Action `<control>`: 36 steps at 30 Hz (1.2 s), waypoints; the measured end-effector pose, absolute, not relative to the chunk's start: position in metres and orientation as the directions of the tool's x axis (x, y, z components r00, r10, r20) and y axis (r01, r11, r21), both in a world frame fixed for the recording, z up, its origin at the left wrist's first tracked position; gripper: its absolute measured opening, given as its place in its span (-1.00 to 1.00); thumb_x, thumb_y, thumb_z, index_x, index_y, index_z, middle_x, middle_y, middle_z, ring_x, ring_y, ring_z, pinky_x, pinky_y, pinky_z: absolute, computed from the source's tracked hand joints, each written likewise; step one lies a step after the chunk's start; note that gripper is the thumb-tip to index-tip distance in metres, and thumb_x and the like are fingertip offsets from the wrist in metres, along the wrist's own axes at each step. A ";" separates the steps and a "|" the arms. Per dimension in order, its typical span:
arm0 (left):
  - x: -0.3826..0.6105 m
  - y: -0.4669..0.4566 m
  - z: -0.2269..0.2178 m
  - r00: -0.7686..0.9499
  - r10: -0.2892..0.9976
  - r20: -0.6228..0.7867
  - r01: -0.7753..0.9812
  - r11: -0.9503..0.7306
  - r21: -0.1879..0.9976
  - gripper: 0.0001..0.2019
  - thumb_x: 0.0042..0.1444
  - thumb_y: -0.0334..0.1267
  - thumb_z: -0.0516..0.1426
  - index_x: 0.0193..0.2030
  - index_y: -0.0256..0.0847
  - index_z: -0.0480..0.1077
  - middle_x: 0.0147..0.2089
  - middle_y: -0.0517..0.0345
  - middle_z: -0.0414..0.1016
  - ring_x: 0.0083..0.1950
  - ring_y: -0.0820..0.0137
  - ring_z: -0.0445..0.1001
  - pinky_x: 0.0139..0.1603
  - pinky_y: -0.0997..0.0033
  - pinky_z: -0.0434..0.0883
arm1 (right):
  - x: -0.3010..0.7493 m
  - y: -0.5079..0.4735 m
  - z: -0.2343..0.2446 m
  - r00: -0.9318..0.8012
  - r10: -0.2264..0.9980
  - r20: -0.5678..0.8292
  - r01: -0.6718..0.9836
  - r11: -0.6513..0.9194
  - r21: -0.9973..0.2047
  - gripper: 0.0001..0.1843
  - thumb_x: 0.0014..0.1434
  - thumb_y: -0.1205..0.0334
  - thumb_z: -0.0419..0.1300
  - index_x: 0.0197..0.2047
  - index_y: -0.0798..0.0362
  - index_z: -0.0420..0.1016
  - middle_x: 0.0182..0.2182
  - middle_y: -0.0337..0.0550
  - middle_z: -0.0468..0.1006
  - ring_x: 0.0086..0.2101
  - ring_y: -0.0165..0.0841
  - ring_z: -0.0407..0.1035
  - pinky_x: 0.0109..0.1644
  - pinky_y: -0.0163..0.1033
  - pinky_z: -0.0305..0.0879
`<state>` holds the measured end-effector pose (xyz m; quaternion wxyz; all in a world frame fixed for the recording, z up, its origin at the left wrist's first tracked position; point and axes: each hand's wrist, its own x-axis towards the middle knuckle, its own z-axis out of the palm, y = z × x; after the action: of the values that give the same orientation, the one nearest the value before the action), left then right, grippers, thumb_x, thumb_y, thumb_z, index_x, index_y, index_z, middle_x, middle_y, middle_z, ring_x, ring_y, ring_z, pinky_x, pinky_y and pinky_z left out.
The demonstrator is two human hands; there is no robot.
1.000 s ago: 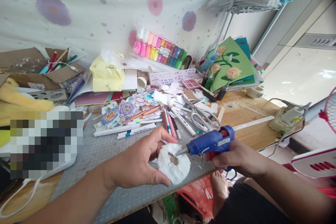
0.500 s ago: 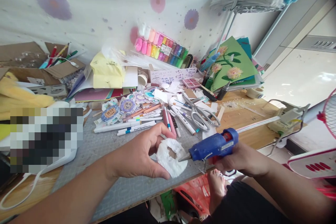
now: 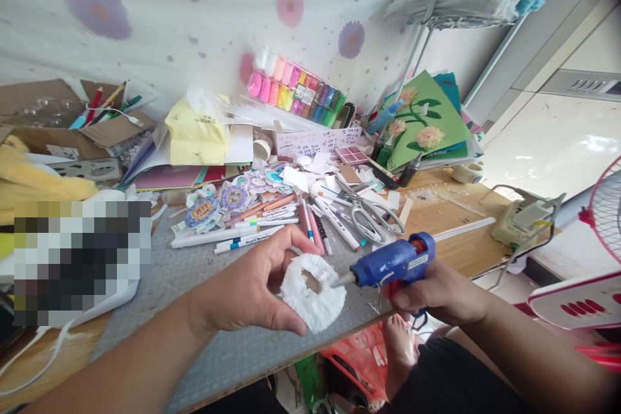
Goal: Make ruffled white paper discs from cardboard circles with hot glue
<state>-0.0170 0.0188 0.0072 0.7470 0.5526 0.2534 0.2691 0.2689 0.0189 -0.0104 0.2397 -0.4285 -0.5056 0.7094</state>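
Observation:
Between the thumb and fingers of my left hand (image 3: 250,291) is a white, fluffy ring-shaped piece (image 3: 317,310) with a brown patch showing in its middle. My right hand (image 3: 441,291) grips a blue glue gun (image 3: 392,263) by its handle, fingers around the red trigger. The gun's metal nozzle points left and meets the right rim of the white piece, or hovers just off it; I cannot tell which. Both are held over the front edge of a grey cutting mat (image 3: 204,349).
Markers (image 3: 252,239), scissors (image 3: 369,213), paper scraps and round purple stickers (image 3: 234,195) crowd the mat behind my hands. A green card with flowers (image 3: 427,119) leans at the back right. A pink-and-white fan (image 3: 577,304) stands at the right, a red basket (image 3: 359,356) below the table.
The white piece has turned a little, showing more of its face and centre. My right hand has rotated slightly with the glue gun, its thumb and the red trigger now more visible.

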 end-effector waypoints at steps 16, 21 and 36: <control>-0.016 0.022 0.011 0.688 0.714 -0.131 -0.021 0.200 0.979 -0.44 -0.22 -0.33 0.38 -0.11 -0.11 0.18 -0.27 0.25 0.49 -0.32 0.48 0.42 -0.34 0.52 0.29 | 0.265 0.019 0.003 -0.495 0.775 -0.394 0.279 -0.288 -0.916 -0.79 -0.21 0.20 0.33 -0.46 0.12 0.52 -0.58 -0.26 0.41 -0.52 -0.42 0.25 -0.41 -0.29 0.19; -0.015 0.022 0.011 0.648 0.747 -0.149 0.021 0.177 0.984 -0.43 -0.26 -0.30 0.39 -0.13 -0.15 0.18 -0.31 0.24 0.49 -0.37 0.48 0.41 -0.40 0.53 0.28 | 0.261 0.018 0.004 -0.483 0.780 -0.398 0.314 -0.270 -0.910 -0.80 -0.24 0.22 0.32 -0.47 0.11 0.50 -0.52 -0.23 0.43 -0.47 -0.38 0.27 -0.34 -0.25 0.25; -0.011 0.018 0.010 0.619 0.764 -0.182 0.002 0.230 0.973 -0.38 -0.35 -0.21 0.43 -0.17 -0.13 0.18 -0.37 0.30 0.46 -0.42 0.49 0.40 -0.45 0.55 0.26 | 0.252 0.018 -0.004 -0.531 0.745 -0.405 0.262 -0.310 -0.914 -0.80 -0.18 0.20 0.31 -0.45 0.12 0.48 -0.60 -0.28 0.39 -0.56 -0.46 0.25 -0.46 -0.32 0.14</control>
<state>-0.0113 0.0180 0.0096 0.7054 0.5587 0.3428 0.2699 0.2521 0.0184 -0.0036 0.1793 -0.4498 -0.5595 0.6727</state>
